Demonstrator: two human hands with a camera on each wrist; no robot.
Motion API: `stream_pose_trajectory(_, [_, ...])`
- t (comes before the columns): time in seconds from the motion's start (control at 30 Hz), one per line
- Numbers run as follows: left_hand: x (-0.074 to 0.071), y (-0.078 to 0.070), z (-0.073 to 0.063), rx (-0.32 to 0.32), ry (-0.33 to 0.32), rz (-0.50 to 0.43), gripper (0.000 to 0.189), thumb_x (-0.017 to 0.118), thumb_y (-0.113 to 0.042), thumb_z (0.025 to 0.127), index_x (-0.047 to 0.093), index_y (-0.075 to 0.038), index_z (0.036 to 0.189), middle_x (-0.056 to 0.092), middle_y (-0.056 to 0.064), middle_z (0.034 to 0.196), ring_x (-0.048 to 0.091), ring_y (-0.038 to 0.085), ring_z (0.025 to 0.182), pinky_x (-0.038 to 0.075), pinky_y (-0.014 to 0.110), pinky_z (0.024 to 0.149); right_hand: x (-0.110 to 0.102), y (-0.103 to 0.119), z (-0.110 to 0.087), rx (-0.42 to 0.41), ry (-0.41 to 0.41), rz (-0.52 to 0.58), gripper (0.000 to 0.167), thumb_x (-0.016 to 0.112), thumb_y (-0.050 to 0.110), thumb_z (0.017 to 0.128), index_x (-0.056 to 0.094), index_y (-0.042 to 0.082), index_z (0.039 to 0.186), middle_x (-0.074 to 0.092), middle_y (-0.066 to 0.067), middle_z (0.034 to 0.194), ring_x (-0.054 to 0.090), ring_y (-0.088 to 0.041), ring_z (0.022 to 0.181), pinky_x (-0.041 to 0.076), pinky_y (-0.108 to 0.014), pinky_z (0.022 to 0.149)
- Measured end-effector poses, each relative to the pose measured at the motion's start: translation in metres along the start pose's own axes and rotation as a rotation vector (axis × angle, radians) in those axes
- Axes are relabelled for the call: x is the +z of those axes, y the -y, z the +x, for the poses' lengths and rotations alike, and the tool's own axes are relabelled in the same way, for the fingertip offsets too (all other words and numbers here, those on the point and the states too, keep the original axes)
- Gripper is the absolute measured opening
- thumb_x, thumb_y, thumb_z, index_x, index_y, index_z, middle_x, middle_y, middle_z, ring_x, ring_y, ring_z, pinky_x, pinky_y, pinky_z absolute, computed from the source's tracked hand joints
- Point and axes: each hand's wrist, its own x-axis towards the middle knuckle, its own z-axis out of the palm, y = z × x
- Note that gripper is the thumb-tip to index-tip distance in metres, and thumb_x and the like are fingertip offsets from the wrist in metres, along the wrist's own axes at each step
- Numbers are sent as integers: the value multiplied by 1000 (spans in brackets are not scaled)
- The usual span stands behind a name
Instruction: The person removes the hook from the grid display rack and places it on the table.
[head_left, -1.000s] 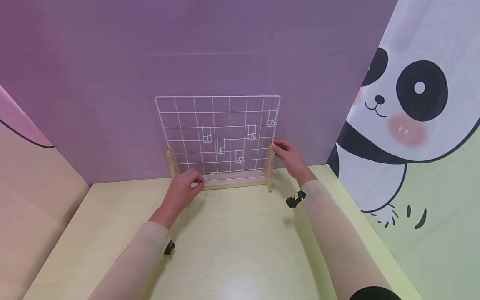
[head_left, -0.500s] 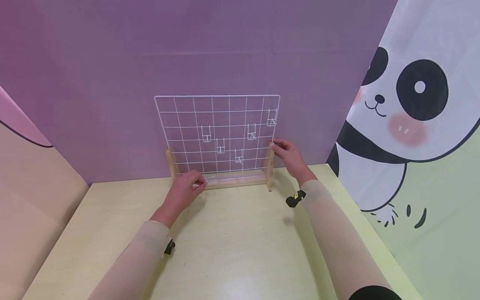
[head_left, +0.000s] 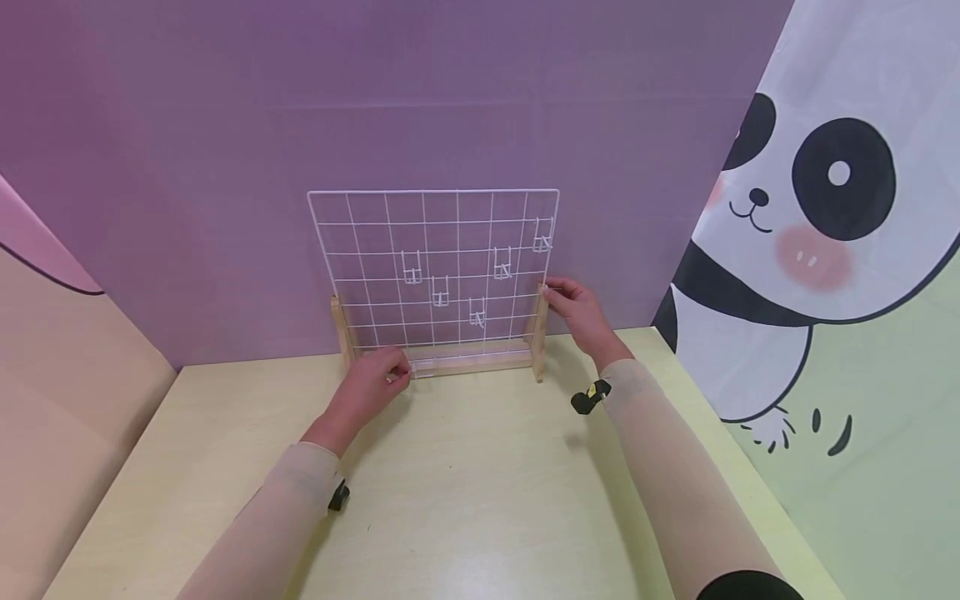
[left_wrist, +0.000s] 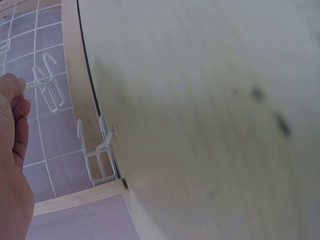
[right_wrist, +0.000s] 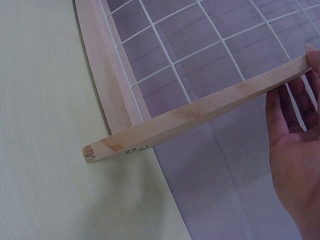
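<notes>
A white wire grid panel point(head_left: 442, 242) stands upright in a wooden stand point(head_left: 480, 363) on the table. My left hand point(head_left: 367, 385) is low at the panel's left side, its thumb and fingers pinching a thin arm of a white wire hook point(left_wrist: 49, 84) in front of the lower grid. Another white hook point(left_wrist: 98, 157) is by the stand's base in the left wrist view; the hand hides that area from the head. At the right, my right hand point(head_left: 583, 315) grips the top of the stand's upright post point(right_wrist: 200, 111). Several white hooks point(head_left: 502, 271) hang on the grid.
The pale wooden table point(head_left: 450, 483) extends in front of the stand. Close behind the grid rises a purple wall covering point(head_left: 225, 208). A panda-printed panel point(head_left: 832, 275) borders the right side.
The hook at my left fingertips has dipped and turned lower, with the left hand shifting slightly downward. My right hand stays on the post.
</notes>
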Motion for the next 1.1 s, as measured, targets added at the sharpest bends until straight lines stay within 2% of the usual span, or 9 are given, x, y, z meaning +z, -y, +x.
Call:
stream_pose_trajectory(0.13, [2,4,1,26,16,16,13,81,-1,97,72,-10,94,71,1,96,69,22,92,64,42,86,0,0,0,1,-1,1,36,69,11,111,67,-6,142,72,4,119,66,-13,117,49,-39,121])
stream_pose_trajectory(0.33, [6,7,0,44,1,15,24,86,1,93,70,-16,88,68,-3,92,66,20,87,63,40,82,1,1,0,10,-3,-5,37,68,11,111,66,-7,143,72,5,119,66,-13,118,48,-40,122])
stream_pose_trajectory(0.57, [7,9,0,83,-3,26,27,85,3,91,68,-17,85,66,-5,88,64,17,85,62,38,79,0,0,0,11,1,-14,39,68,13,112,65,-7,145,71,4,121,65,-14,120,47,-42,123])
stream_pose_trajectory(0.87, [8,11,1,56,53,18,27,85,3,92,68,-17,84,67,-5,89,65,16,84,62,36,78,0,0,1,-1,6,1,37,68,11,111,66,-7,143,72,4,121,66,-13,119,47,-40,122])
stream_pose_trajectory(1.1, [9,14,2,87,39,27,31,83,5,91,65,-18,81,65,-5,86,61,15,80,59,35,73,1,1,0,-10,11,-5,38,68,12,112,65,-9,143,72,3,120,66,-13,117,47,-42,123])
